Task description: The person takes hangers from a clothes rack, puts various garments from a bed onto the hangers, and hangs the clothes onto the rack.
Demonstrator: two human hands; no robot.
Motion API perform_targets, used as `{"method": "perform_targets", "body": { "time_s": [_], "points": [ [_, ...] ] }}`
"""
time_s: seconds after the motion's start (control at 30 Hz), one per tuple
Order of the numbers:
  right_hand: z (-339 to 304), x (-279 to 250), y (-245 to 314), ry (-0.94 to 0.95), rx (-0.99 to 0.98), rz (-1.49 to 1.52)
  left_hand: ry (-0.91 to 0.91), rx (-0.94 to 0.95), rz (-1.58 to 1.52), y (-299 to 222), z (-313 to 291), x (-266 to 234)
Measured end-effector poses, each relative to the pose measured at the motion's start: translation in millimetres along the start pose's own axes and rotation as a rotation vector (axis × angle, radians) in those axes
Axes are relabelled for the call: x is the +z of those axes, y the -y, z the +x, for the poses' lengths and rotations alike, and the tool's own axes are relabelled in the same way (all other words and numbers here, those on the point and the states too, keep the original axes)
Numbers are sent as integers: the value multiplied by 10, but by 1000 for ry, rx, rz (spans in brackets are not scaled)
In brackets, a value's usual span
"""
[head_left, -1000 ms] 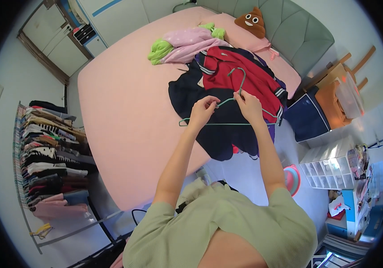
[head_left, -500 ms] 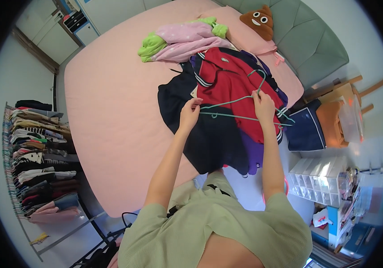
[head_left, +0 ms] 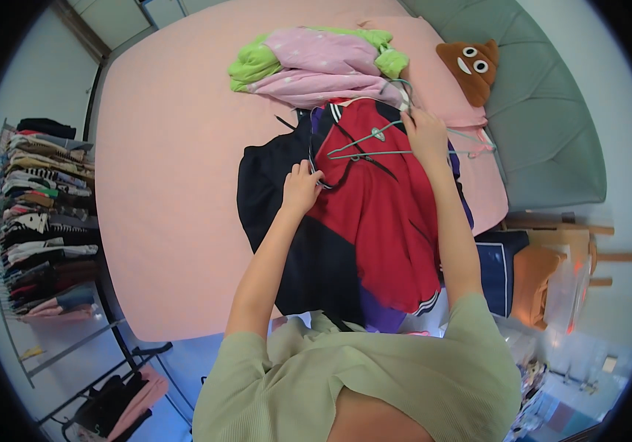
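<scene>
Step, I judge: lining green hanger [head_left: 386, 153] up with red striped-cuff top [head_left: 389, 221], frame centre, on bed [head_left: 168, 184] | right grip [head_left: 428, 138]: closed round hanger neck | left grip [head_left: 301, 190]: pinching top's striped edge | Next, I judge: spread neckline, feed hanger's left end in.

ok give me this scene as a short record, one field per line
left hand: at the striped edge of the red garment, grip unclear
right hand: holding a green hanger over the red garment
under the red garment: black garment, partly covered
farther up the bed: pink and green bundle
by the headboard: brown plush
left side: rack of clothes
</scene>
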State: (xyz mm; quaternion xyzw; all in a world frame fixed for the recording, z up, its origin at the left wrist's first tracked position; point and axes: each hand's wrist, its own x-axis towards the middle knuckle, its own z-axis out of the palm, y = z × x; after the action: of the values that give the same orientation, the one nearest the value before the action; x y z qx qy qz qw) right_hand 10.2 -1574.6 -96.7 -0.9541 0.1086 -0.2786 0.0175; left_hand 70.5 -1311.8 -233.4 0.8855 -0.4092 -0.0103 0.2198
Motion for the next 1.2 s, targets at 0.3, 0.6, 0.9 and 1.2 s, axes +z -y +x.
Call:
{"method": "perform_targets", "body": {
  "time_s": [0.3,0.6,0.9,1.2],
  "points": [
    [1008,1088,258,408,-387,180,-265,-92,-253,-287,398,-286],
    [1362,1468,250,529,-450,459,-307,-9,-162,-573,519,-39],
    [1393,1532,469,385,-483,244,-425,121,-165,-458,534,123],
    [1501,1382,-26,523,-253,424,-225,91,-119,-529,437,205]
  ]
}}
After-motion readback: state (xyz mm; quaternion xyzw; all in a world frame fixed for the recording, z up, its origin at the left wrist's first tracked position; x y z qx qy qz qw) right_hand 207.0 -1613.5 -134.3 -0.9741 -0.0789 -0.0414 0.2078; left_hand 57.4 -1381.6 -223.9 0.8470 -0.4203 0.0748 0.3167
